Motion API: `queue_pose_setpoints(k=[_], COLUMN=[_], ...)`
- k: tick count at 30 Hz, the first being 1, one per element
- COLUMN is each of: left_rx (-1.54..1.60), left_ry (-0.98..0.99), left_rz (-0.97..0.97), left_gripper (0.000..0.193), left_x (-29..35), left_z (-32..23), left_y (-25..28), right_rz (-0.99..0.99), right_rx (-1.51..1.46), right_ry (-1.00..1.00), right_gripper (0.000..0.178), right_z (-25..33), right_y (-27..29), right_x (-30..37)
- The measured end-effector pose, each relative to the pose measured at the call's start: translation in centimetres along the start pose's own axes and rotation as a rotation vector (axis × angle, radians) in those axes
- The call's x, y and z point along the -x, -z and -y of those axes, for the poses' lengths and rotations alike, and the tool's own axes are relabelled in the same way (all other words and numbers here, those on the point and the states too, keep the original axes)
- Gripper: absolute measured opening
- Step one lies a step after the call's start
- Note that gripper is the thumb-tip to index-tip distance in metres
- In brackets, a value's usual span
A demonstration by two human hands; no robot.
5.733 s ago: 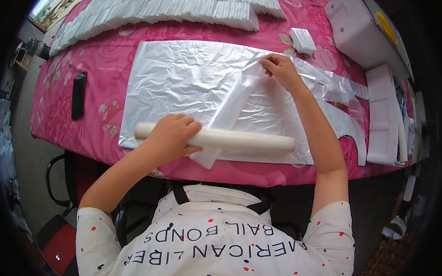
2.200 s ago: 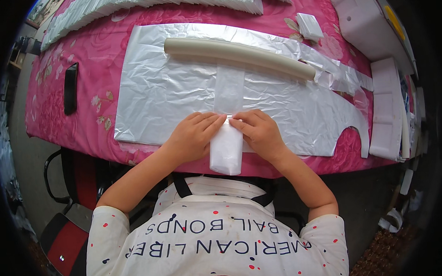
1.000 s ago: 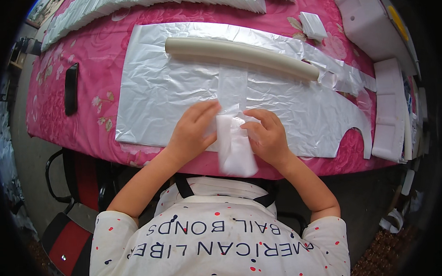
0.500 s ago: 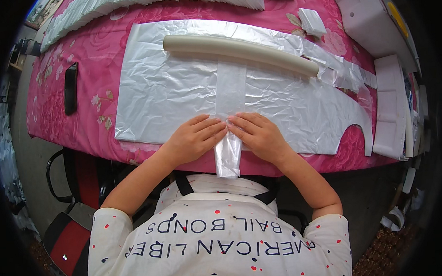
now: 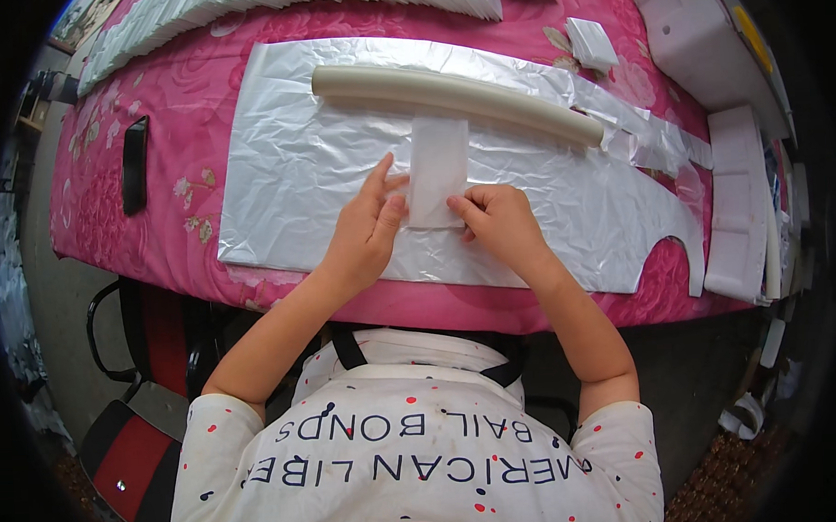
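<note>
One folded plastic strip [image 5: 438, 168] lies flat, wht, rect.

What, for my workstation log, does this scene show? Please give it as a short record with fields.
Centre: folded white strip, lying on a silvery sheet
Left hand: fingers apart, by the strip's left edge; contact unclear
Right hand: thumb and fingertips on the strip's lower right corner
Beyond the strip: pale tube, across the sheet
Far left: black flat device
Far side: row of white folded pieces; small white stack
Table cover: pink floral cloth
</note>
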State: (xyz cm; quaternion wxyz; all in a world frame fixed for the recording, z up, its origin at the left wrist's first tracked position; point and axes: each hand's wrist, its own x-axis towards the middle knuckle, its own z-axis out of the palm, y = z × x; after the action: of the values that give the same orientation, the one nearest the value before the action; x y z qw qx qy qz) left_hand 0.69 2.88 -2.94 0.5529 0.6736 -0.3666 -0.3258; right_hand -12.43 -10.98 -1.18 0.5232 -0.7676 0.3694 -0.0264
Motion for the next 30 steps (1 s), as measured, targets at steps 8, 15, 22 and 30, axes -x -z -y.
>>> queue_pose_setpoints(k=[8, 15, 22, 30], left_rx=[-0.807, -0.93, -0.933, -0.992], left_ry=[-0.534, -0.393, -0.358, -0.419], left_rz=[0.282, 0.237, 0.206, 0.191], left_gripper=[0.071, 0.085, 0.085, 0.072], left_x=[0.6, 0.5, 0.3, -0.8], left_z=[0.0, 1.1, 1.9, 1.5], left_y=[-1.4, -3.4, -3.9, -2.9], right_rz=[0.134, 0.168, 0.105, -0.331], right_rx=[-0.057, -0.087, -0.118, 0.525], right_ry=[-0.232, -0.277, -0.223, 0.313], right_gripper=[0.03, 0.033, 0.029, 0.041], right_z=[0.5, -0.2, -0.3, -0.4], right_y=[1.2, 1.2, 0.8, -0.6], right_x=[-1.9, -2.4, -2.0, 1.3])
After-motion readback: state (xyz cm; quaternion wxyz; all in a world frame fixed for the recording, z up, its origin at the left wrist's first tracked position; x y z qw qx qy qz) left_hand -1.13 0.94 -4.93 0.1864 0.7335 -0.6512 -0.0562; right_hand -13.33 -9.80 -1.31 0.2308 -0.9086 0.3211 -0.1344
